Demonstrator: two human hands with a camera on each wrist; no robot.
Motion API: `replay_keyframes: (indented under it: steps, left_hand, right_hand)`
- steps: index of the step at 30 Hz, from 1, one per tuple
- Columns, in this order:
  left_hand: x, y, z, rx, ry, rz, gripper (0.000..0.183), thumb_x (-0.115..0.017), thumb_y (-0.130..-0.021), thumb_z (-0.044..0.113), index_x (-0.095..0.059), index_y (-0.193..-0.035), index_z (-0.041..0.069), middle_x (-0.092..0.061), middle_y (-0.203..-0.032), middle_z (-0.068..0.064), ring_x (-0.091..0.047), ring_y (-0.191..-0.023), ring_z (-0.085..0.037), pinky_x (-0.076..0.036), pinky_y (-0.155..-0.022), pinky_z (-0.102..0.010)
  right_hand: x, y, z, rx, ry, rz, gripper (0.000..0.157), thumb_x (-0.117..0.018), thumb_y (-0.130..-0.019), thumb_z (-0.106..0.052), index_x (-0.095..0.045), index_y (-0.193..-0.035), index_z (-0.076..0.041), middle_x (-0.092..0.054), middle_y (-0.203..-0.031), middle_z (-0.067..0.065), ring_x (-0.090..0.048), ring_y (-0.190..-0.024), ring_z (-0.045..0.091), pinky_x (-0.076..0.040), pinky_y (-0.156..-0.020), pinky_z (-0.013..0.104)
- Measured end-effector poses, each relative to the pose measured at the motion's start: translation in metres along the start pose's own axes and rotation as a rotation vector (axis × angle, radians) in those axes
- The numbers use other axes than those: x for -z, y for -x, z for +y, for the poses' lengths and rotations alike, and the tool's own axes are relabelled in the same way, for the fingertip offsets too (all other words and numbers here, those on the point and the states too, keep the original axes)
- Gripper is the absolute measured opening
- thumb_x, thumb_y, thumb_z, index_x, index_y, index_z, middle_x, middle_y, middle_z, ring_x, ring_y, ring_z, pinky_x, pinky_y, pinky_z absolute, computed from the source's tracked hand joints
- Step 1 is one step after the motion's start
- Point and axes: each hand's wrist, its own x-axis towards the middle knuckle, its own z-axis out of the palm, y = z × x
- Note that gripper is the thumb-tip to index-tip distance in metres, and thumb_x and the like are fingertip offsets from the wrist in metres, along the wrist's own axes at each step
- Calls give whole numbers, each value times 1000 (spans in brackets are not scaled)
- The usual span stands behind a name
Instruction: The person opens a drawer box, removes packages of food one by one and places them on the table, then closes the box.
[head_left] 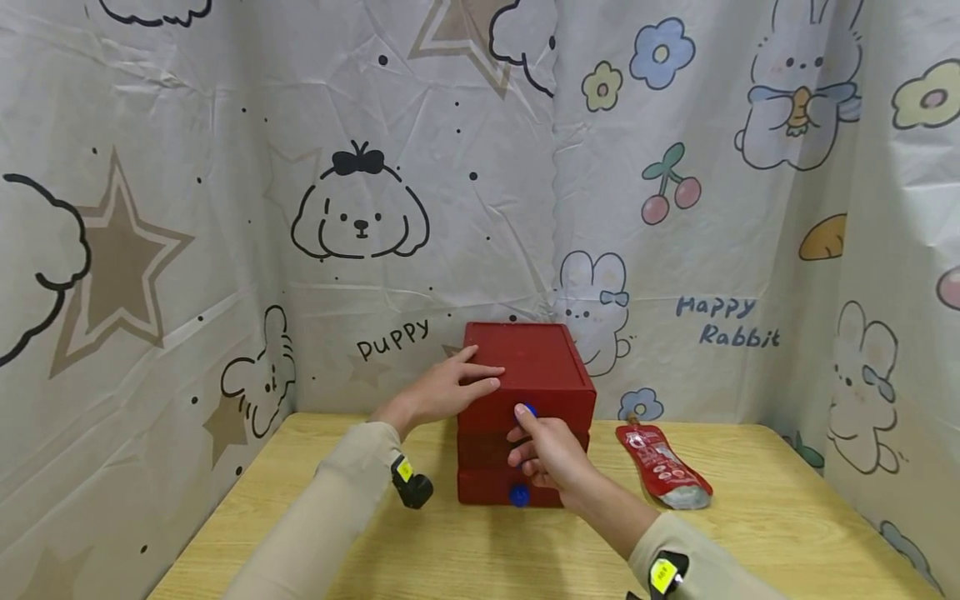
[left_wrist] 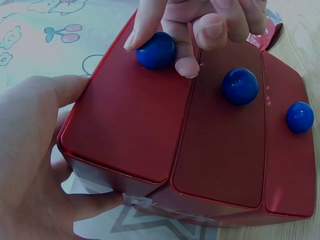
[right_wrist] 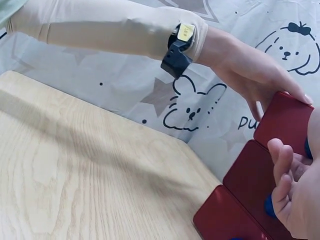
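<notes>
A red three-drawer box (head_left: 528, 350) stands on the table, its drawers stacked and each front bearing a round blue knob. My left hand (head_left: 442, 390) rests on the box's upper left edge, fingers stretched across the top and side. At the front, my right hand (head_left: 555, 454) pinches the top knob (left_wrist: 156, 51) between thumb and index finger, its other fingers loosely bent. The middle knob (left_wrist: 240, 86) is largely hidden behind that hand in the head view. Below it, the bottom knob (head_left: 519, 496) shows plainly.
A red pouch (head_left: 663, 462) with a silvery end lies right of the box on the wooden table (head_left: 420, 550). Behind and at both sides hangs a pale printed curtain (head_left: 360, 300) with puppies and rabbits.
</notes>
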Motion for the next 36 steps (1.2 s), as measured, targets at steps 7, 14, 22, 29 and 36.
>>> replay_keyframes:
  steps: [7, 14, 22, 29, 36]
  left_hand:
    - [1, 0, 0, -11, 3, 1, 41, -52, -90, 51, -59, -127, 34, -18, -153, -4, -19, -136, -28, -22, -104, -50]
    - [1, 2, -2, -18, 2, 9, 41, -52, -91, 50, -59, -127, 32, -18, -153, -5, -19, -136, -28, -22, -104, -50]
    - [-1, 1, -1, -25, 2, 11, 42, -52, -91, 51, -58, -128, 32, -18, -153, -5, -19, -136, -28, -22, -104, -51]
    - [-1, 3, -2, -5, 21, 8, 41, -52, -90, 51, -58, -128, 34, -17, -153, -3, -18, -137, -29, -21, -104, -52]
    - [-1, 1, -2, -14, 40, 12, 42, -52, -90, 53, -59, -127, 34, -16, -153, -2, -17, -137, -28, -22, -104, -51]
  right_hand:
    - [3, 1, 0, 19, 14, -49, 66, -46, -89, -60, -53, -109, 2, -61, -67, 7, -48, -49, 12, -37, -45, 24]
    - [3, -3, 6, 65, 62, -86, 68, -44, -89, -60, -53, -110, 3, -62, -70, 8, -51, -52, 13, -37, -45, 24]
    - [7, -3, 8, 72, 54, -98, 66, -46, -89, -59, -53, -111, 3, -61, -74, 9, -52, -55, 15, -42, -50, 26]
    - [10, 2, 18, 44, 102, -79, 54, -56, -89, -49, -54, -110, 1, -59, -72, 7, -50, -56, 14, -41, -51, 25]
    - [14, 2, 45, -77, 62, 77, 53, -57, -88, -50, -59, -88, 2, -49, -57, -1, -37, -44, 8, -29, -40, 21]
